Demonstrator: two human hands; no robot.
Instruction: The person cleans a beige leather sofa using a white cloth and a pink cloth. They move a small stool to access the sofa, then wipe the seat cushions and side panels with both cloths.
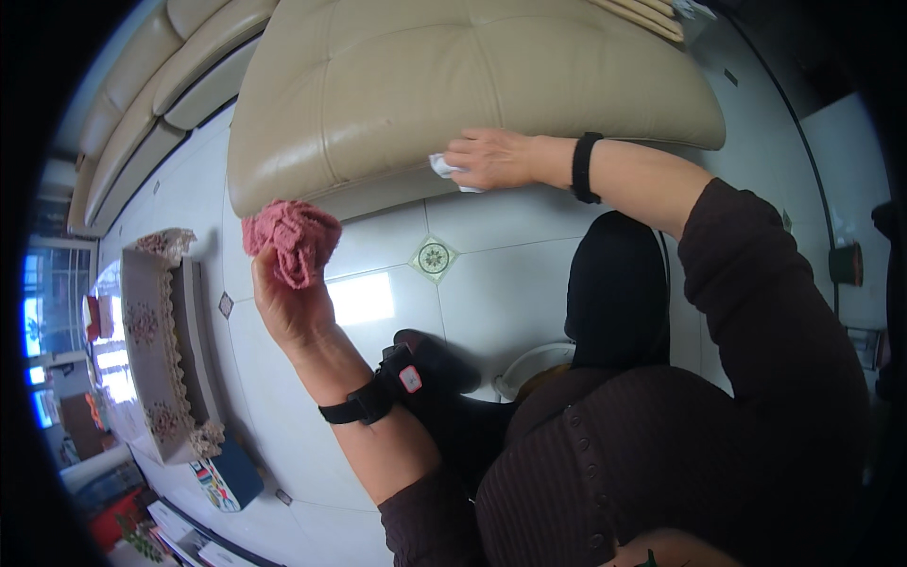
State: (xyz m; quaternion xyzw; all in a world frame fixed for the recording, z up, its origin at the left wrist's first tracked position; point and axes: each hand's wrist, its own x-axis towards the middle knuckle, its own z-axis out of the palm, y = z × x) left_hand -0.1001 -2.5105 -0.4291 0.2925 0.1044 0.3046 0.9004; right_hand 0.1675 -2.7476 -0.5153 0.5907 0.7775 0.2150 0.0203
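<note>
My left hand [294, 305] is closed around a bunched pink terry cloth [294, 237], held up near the front left corner of a beige leather sofa seat [411, 92]. Pressed to the seat's lower front edge is my right hand [492, 157], with a crumpled white cloth or tissue [446, 167] under its fingers. Most of that white piece is hidden by the fingers. Both wrists wear black straps. Below the seat edge lies a tiled floor with a patterned diamond inlay [434, 258].
A white bucket [535, 361] stands on the floor close by my legs, partly hidden. On the left are a table with a lace-edged floral cloth [145, 354] and a blue box [237, 475]. Another beige sofa [142, 106] stands at the upper left.
</note>
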